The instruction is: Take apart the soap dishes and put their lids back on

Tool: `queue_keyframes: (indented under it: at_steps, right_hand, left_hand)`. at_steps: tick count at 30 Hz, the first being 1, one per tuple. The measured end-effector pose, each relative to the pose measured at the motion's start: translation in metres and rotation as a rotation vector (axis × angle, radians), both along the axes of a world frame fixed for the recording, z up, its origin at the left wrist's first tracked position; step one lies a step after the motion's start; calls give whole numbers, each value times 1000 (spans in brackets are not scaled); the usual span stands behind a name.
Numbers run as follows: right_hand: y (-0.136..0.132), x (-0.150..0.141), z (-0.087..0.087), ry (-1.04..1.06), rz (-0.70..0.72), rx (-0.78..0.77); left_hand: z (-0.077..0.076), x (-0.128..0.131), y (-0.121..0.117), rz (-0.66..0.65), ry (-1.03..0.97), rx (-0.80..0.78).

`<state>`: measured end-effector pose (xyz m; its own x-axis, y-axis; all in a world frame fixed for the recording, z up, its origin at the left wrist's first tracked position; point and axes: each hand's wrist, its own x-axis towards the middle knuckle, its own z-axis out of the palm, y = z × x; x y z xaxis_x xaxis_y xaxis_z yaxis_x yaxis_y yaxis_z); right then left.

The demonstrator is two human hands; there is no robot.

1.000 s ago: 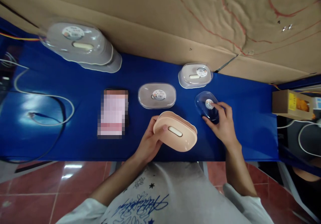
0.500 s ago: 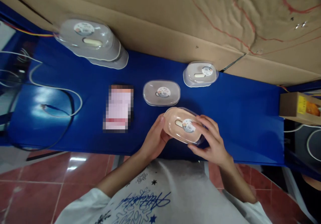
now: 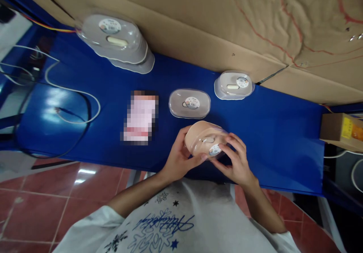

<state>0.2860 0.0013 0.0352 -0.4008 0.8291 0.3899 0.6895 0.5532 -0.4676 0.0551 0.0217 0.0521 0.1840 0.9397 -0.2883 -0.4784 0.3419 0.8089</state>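
A peach plastic container (image 3: 193,139) with a clear lid (image 3: 205,143) and a round white label is held tilted above the table's front edge. My left hand (image 3: 180,156) is closed round its left side, the thumb lying across the front of the lid. At the right end, my right hand (image 3: 235,160) grips the lid with fingertips on its top and edge. Whether the lid sits fully on the container cannot be made out. Just beyond my hands lies a grey oval container (image 3: 177,105) with a clear labelled lid.
A small stack of grey lidded containers (image 3: 234,92) stands at the back right, a larger stack (image 3: 127,56) at the back left. A blurred-out phone-like device (image 3: 140,117) lies left of my hands. White cable (image 3: 98,105) loops at left; a cardboard box (image 3: 330,126) stands at right.
The peach container has tipped, showing more of its outer wall, and its label now faces nearer to me. My left thumb has moved onto the lid's front. The view has shifted slightly.
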Motion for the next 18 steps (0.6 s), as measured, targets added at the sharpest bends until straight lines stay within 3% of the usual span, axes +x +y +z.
queue_keyframes:
  at_steps: [8,14,16,18]
  right_hand:
    - [1,-6,-13,85,16,-2]
    - [17,18,-17,45,38,-190]
    - [25,34,-17,32,11,-205]
    - [35,51,-17,11,-24,-204]
  left_hand:
    - [1,-1,3,-26,22,14]
    - [-18,7,6,-155,20,20]
    - [-26,5,3,-187,116,76]
    - [-30,-3,1,-159,353,234]
